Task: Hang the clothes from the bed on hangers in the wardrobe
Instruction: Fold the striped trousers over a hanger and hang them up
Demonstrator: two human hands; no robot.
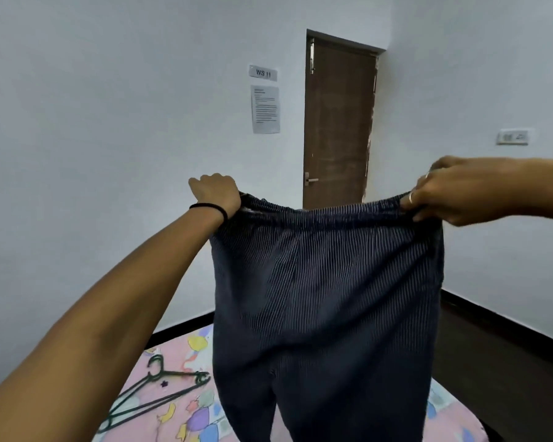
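Dark blue pinstriped trousers (pixel 326 298) hang in the air in front of me, stretched out by the waistband. My left hand (pixel 216 193) grips the left end of the waistband. At the right end, my right hand (pixel 444 193) pinches the band between thumb and fingers. The legs drop down over the bed (pixel 179 409), which has a pink patterned sheet. Green wire hangers (pixel 155 393) lie on the sheet at the lower left, below my left forearm. No wardrobe is in view.
A brown door (pixel 339 122) stands shut in the far wall behind the trousers. Paper notices (pixel 265 108) hang on the wall to its left. Dark floor (pixel 498 362) runs along the bed's right side. A switch plate (pixel 513 137) is on the right wall.
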